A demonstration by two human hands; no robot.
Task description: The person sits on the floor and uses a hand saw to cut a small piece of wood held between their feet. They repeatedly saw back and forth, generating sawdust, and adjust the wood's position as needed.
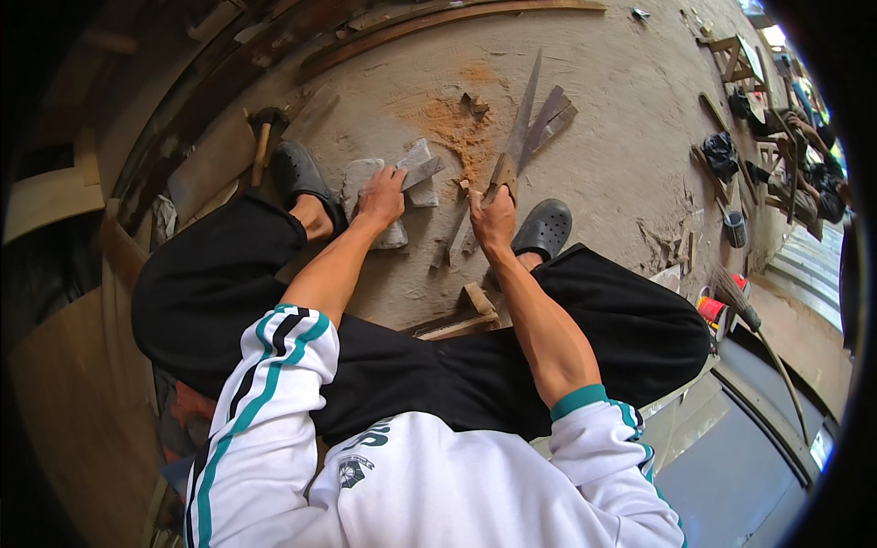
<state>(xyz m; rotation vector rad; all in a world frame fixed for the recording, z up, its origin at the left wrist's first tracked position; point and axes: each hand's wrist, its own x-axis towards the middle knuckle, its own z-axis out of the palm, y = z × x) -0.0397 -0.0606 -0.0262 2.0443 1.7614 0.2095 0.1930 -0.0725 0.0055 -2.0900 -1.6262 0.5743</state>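
In the head view, held in the right hand [493, 219], with fingers wrapped around the wooden handle [503, 173]: a handsaw [524, 123], long axis running forward from the fist and leaning slightly right, tip farthest out. Closed over the near end of a short wooden piece [425, 172]: the left hand [381, 196], clearly the nearer of the two to it, with the thumb's exact hold too small to tell. Free end of that piece projecting right and a little forward, so aimed roughly across the saw's line; saw to its right, apart from it, with bare floor [621, 137] between. Beneath the piece and the left hand, pale rough blocks [418, 148]. In looks, greyish brown, flat and straight-edged for the wooden piece; dull grey, broad near the handle and tapering to a narrow point for the blade, teeth too fine to make out. Just beside the blade, dark wooden strips [553, 119]; between saw and blocks, farther forward, orange-brown sawdust [457, 137].
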